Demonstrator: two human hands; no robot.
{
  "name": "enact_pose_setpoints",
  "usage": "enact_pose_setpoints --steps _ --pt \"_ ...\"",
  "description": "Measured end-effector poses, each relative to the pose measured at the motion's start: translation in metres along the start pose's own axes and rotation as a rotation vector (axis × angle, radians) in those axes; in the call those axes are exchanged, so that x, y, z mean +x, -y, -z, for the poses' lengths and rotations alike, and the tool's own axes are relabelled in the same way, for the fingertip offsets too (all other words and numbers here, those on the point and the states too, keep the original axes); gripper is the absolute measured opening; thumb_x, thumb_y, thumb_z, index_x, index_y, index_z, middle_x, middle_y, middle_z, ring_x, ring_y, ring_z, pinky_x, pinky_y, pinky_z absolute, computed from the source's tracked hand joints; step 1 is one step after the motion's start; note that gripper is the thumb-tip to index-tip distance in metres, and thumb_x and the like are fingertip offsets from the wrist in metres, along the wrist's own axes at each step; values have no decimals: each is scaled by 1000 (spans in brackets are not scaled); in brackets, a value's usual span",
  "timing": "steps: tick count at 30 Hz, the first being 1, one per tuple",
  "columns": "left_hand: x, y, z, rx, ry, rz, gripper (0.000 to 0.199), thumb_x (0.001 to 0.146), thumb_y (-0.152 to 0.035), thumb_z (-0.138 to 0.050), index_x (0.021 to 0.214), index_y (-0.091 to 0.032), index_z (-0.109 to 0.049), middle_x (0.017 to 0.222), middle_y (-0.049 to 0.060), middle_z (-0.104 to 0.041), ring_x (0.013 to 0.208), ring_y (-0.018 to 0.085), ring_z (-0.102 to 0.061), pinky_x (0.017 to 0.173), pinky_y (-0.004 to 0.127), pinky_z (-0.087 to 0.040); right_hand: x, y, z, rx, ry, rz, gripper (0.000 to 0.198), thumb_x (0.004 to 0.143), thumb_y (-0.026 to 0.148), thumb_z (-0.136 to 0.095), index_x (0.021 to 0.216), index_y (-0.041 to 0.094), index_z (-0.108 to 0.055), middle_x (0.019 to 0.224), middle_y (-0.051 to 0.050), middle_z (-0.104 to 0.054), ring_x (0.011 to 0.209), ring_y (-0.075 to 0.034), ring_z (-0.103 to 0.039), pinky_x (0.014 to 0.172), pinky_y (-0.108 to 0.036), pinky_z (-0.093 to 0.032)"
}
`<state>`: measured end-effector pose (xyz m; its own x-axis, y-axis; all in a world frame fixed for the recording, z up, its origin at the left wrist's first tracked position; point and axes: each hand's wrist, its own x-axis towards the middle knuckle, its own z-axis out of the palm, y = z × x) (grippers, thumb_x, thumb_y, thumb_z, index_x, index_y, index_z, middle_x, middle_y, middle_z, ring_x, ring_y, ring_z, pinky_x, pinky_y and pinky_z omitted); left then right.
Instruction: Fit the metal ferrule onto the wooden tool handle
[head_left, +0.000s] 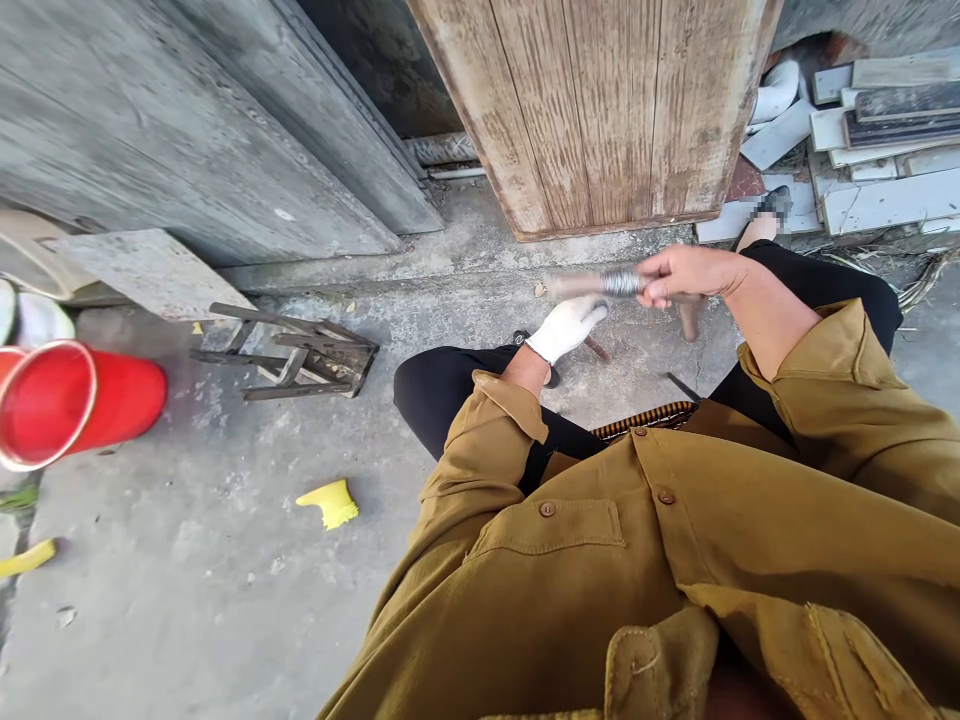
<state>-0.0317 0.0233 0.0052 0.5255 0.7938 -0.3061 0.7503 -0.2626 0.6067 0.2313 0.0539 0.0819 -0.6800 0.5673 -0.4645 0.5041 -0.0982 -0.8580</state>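
Observation:
My right hand [690, 275], bare, closes around a wooden stick [566, 287] with silvery wire [621, 283] wound about its middle. The stick lies roughly level, its left end blurred. My left hand [568, 328] wears a white knit glove, its fingers curled just under the wound part. Whatever those fingers hold is hidden, and I cannot tell if they touch the stick. A thin reddish-brown rod [597, 348] shows below the glove. Under my right hand is a short brown wooden piece [688, 320]; whether it joins the stick is unclear.
Left of my knee, a small wooden stool [296, 355] lies on its side. Red buckets [124, 395] and yellow scraps [330, 502] are on the concrete farther left. A wooden panel [600, 110] stands ahead, with stacked boards [892, 190] at the right.

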Motion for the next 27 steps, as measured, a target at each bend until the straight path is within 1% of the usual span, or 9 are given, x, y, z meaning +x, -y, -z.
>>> enact_pose_setpoints --steps 3,8,10,12,15,18,20,22,27 --pt "1 -1 -4 -39 11 -12 32 110 -28 -45 121 -16 -73 115 10 -79 106 23 -69 97 31 -49 -1 7 -3 175 -353 42 33 95 40 -79 80 19 -58 83 -5 -65 71 -14 -55 72 -29 -52" --pt "1 -4 -13 -44 123 -61 26 106 -30 -54 111 -19 -76 101 7 -80 93 22 -70 87 30 -49 13 -1 -6 256 -597 -5 30 102 39 -72 86 20 -55 83 -5 -63 69 -14 -56 69 -29 -52" --pt "0 -6 -15 -41 151 -96 26 106 -31 -55 112 -19 -77 102 7 -81 94 22 -70 87 29 -49 21 -10 -2 156 -659 -110 25 105 38 -67 91 19 -58 86 -8 -66 73 -17 -60 71 -30 -52" --pt "-2 -7 -15 -42 153 -116 26 106 -32 -55 114 -19 -77 106 8 -81 97 22 -70 88 29 -49 27 -19 2 -111 -651 -259 23 105 38 -66 97 16 -65 91 -12 -69 83 -22 -67 76 -33 -53" --pt "-3 -7 -12 -48 143 -133 27 107 -32 -55 115 -19 -77 112 9 -81 102 23 -71 92 29 -49 34 -30 3 -628 -472 -435 25 101 37 -71 107 13 -76 104 -19 -75 102 -33 -71 84 -38 -53" --pt "-3 -5 -9 -62 121 -142 27 106 -29 -52 113 -18 -77 113 8 -81 102 23 -72 94 30 -50 37 -34 -4 -821 -106 -512 19 97 32 -76 104 15 -82 102 -16 -77 100 -32 -73 83 -36 -51" --pt "-3 -4 -7 -68 102 -135 27 105 -28 -52 111 -19 -76 110 7 -80 102 23 -72 95 31 -51 36 -35 -10 -761 156 -517 12 94 27 -79 99 17 -82 87 -10 -74 84 -25 -71 77 -34 -48" --pt "-3 -3 -6 -72 83 -121 26 104 -27 -52 109 -19 -75 109 7 -80 102 23 -72 96 31 -51 34 -35 -14 -642 336 -493 8 91 24 -80 95 17 -80 75 -3 -69 71 -20 -65 73 -32 -46" --pt "-2 -2 -2 -122 33 -115 26 105 -27 -52 110 -16 -75 115 10 -79 108 22 -70 101 32 -49 20 -23 -8 -310 544 -294 22 84 33 -86 97 17 -78 75 1 -67 68 -14 -59 71 -28 -47"
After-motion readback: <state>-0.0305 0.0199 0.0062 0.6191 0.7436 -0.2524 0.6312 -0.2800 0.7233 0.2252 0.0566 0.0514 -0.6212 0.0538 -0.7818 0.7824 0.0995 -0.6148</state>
